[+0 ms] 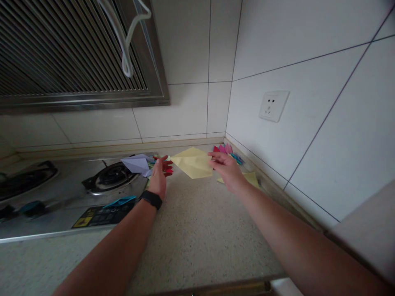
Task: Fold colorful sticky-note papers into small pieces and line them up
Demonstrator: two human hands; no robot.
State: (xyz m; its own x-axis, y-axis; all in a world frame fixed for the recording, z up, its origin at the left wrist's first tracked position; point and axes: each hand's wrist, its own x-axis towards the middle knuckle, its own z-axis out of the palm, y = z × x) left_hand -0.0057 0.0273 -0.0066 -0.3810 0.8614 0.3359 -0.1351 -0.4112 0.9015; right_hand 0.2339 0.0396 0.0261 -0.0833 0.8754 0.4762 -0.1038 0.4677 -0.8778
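Note:
A creased sheet of pale yellow paper [194, 163] is held up above the countertop, folded to a narrow tip at its left. My right hand [227, 168] pinches its right edge between thumb and fingers. At the left tip is my left hand [160, 174], its fingers stretched and apart; whether they touch the tip is hard to make out. Just left of that hand lies a pale purple folded paper [136, 164], with other coloured paper pieces partly hidden behind the fingers. Under my right wrist another yellow paper [251, 179] rests on the counter.
A gas stove [70, 207] with burners fills the left side, and a blue folded paper [120, 202] lies on its front. Pink and red folded papers [222, 149] sit in the back corner. Overhead is a range hood [70, 49] with a hanging white cable [126, 61]. A socket [274, 106] is on the right wall.

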